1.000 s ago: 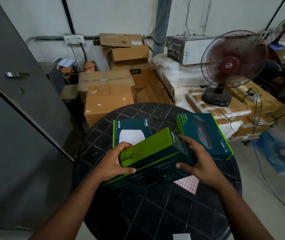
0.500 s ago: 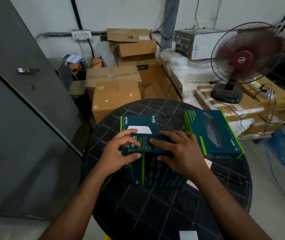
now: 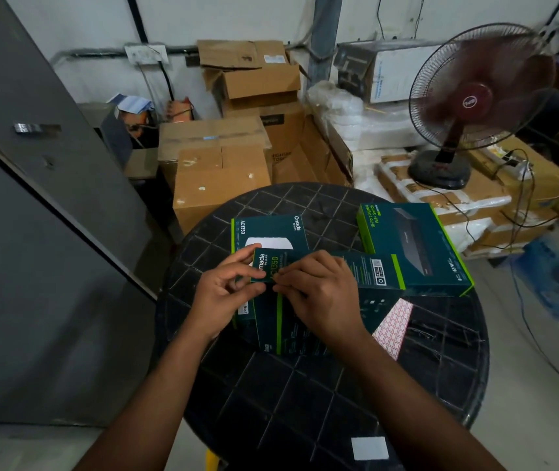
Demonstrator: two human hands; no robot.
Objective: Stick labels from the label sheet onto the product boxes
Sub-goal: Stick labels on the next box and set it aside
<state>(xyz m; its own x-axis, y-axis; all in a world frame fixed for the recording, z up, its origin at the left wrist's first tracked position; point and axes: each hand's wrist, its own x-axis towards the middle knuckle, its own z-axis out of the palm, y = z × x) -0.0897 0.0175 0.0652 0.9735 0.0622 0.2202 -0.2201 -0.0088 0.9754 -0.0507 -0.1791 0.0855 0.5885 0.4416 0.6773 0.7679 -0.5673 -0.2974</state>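
The near box [image 3: 325,300] is pinched at its left upper edge by both grips: the left hand [image 3: 227,294] has thumb and fingers curled round the left corner, and the right hand [image 3: 319,294] has fingertips pressed together on the same edge just beside it. The box stands on the round black counter [image 3: 305,402], long axis running left to right, its narrow upper face reading "Omada" and "AC1350". Behind it, touching, a second box [image 3: 271,232] lies flat, marked "AC1350" and "Omada". To the right, a larger box [image 3: 414,246] reads "10-Port Gigabit PoE+ Switch". The label sheet [image 3: 392,326], red-gridded, is partly covered by the near box at its right. A white label [image 3: 369,448] is seen at the near counter rim. Cardboard cartons [image 3: 220,178] and a fan [image 3: 471,93] stand beyond.
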